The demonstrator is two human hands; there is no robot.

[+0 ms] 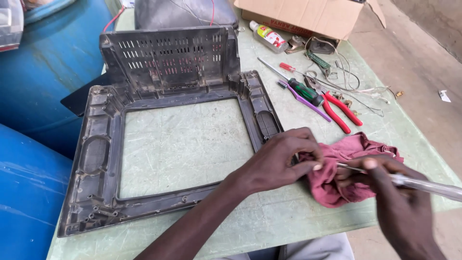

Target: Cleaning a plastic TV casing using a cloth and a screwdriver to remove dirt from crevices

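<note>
Grey trousers (308, 249) at the near edge of the worktop lie closest, just under the two forearms that reach over a pale green, scuffed worktop (269, 226). Off its left edge stand blue plastic drums (33, 86), one near and one farther back. On the left half of the worktop lies a dark grey plastic television front frame (98, 159), dusty, its large rectangular opening showing the green surface through it; a vented back cover (168, 58) stands upright against its far side, and a dark rounded housing (183, 12) with thin red and white wires sits behind that at the far edge. To the right of the frame's near right corner, the left hand (281, 161) is curled, its thumb and fingers pinching a fold of a crumpled maroon cloth (339, 175) that lies on the worktop toward the near right edge. The right hand (385, 185) is closed around a screwdriver with a clear handle (423, 187), whose metal shaft points left into the cloth between the two hands. Farther back, right of the frame, lie a green-and-black handled screwdriver (305, 91), a purple tool (308, 103) beside it, red-handled pliers (339, 110), a small red-handled screwdriver (288, 67) and a tangle of thin wires (356, 89). Near the far right corner a small clear bottle (267, 36) lies on its side in front of an open cardboard box (308, 17). Beyond the right edge is bare concrete floor (423, 53).
</note>
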